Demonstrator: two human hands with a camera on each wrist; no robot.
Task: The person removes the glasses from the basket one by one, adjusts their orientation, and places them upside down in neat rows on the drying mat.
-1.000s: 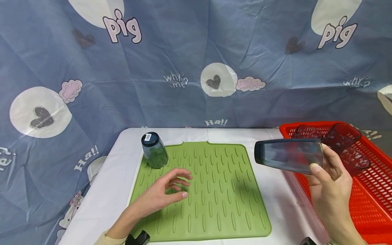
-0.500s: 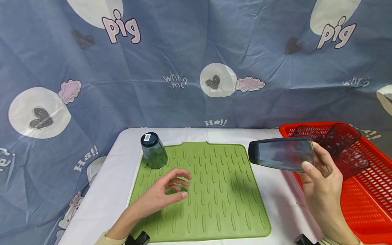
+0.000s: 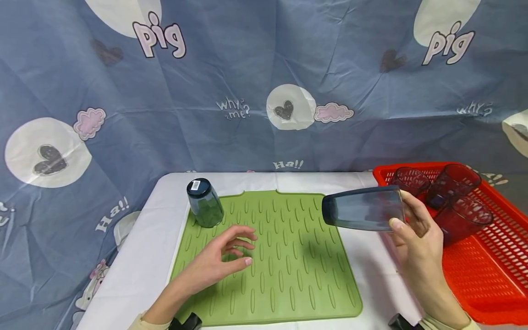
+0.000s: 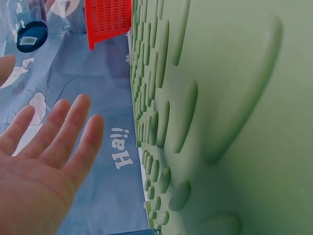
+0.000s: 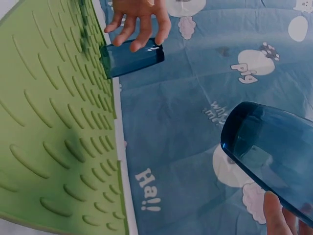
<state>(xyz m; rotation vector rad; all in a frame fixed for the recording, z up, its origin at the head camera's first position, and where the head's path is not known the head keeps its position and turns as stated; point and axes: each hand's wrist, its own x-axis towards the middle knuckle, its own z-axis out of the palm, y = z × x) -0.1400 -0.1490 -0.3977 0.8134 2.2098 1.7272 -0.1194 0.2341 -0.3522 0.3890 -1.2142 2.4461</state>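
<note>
Right hand (image 3: pixel 416 247) grip around blue cup (image 3: pixel 363 209) over mat (image 3: pixel 288 275) edge; left hand (image 3: pixel 218 259) relaxed, empty.

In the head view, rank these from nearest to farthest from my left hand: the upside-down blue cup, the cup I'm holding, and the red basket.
1. Upside-down blue cup, just beyond the left hand, on the mat's far left corner.
2. Held cup, to the right.
3. Red basket, far right.

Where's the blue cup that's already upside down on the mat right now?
In the head view the upside-down blue cup stands at the far left corner of the green mat, just beyond the left hand, which is not touching it.
</note>
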